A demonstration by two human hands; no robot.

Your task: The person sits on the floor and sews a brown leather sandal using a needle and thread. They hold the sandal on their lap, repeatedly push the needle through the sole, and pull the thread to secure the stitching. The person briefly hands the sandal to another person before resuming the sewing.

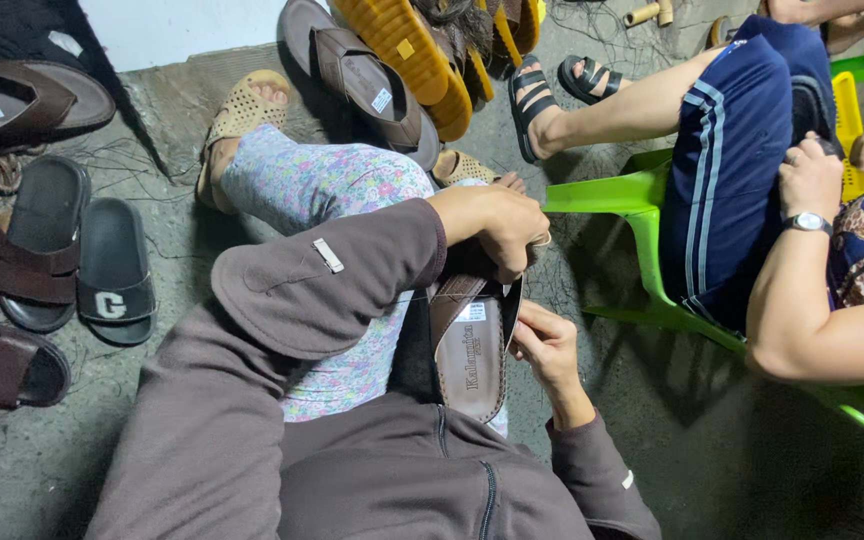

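Left of my hands I see a pair of black slides point(77, 260) on the concrete floor point(732, 470); to their right sits a green plastic chair point(642, 210), with more sandals point(392, 60) piled beyond.

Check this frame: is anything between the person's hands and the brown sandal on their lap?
Nothing visible. The left hand grips the brown sandal at its strap end and the right hand touches its side edge. Both are in direct contact with it.
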